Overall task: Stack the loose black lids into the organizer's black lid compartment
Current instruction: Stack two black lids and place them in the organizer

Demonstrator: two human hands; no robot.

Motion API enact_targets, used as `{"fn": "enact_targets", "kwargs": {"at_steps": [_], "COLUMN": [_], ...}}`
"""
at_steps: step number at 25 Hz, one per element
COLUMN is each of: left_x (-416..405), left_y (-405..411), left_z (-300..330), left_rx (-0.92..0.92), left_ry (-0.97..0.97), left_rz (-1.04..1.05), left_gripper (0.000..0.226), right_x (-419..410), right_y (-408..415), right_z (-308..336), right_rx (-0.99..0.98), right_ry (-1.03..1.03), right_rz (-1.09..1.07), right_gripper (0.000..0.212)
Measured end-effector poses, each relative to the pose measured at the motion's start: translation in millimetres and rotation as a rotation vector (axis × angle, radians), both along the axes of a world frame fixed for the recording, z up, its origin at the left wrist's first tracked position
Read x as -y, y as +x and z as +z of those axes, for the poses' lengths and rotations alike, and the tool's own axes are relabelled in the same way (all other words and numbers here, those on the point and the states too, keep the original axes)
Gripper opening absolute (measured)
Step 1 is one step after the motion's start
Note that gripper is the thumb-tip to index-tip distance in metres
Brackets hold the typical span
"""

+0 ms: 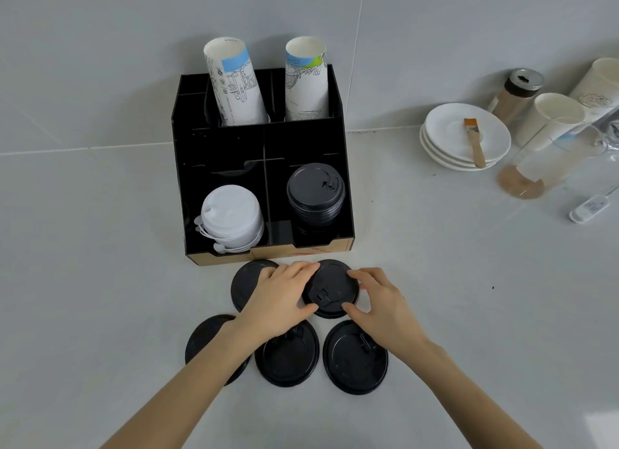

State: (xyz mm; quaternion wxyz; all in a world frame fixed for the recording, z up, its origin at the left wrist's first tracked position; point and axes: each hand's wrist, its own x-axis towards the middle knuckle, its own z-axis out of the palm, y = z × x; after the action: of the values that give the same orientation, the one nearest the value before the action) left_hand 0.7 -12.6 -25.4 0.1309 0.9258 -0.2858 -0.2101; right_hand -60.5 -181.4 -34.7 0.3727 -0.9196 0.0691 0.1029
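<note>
Before the organizer [264, 167], both hands [279, 297] [382, 303] grip 1 black lid [330, 289].

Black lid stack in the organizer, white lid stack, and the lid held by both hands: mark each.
Black lid stack [315, 189]: head view, top lid's face.
White lid stack [231, 210]: head view, top lid's dome.
Held black lid [330, 286]: head view, centre face.

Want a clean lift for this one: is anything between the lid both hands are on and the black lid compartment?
Nothing visible blocks it. The lid sits between the left hand and right hand, just in front of the organizer. Only its low front lip lies between; the black lid stack is open from above.
</note>
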Motion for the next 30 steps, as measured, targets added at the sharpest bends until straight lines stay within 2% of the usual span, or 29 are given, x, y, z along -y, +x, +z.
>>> {"fn": "enact_targets", "kwargs": {"at_steps": [7,13,18,25,30], "left_x": [7,7,7,7,5], "left_y": [-5,-9,-9,-19,-26], "left_z": [-4,-5,-5,3,16], "left_rx": [0.037,0.040,0.043,0.109,0.024], "left_ry": [-0.047,-0.042,-0.053,-0.212,-0.422], "left_rz": [0.038,0.059,0.073,0.171,0.226], "left_gripper": [0.071,0.071,0.074,0.074,0.072], "right_x": [-6,-3,-4,-3,-1], "right_y": [-1,-2,-5,-9,-12], "right_z": [-1,-4,-5,2,11], "right_rx": [0.059,0.079,0.072,0.131,0.185], "right_ry": [0.013,0.042,0.052,0.072,0.094], "right_rz": [0.051,-0.049,-0.040,0.025,0.011], "right_gripper": [0.051,0.047,0.048,0.055,0.054]}}
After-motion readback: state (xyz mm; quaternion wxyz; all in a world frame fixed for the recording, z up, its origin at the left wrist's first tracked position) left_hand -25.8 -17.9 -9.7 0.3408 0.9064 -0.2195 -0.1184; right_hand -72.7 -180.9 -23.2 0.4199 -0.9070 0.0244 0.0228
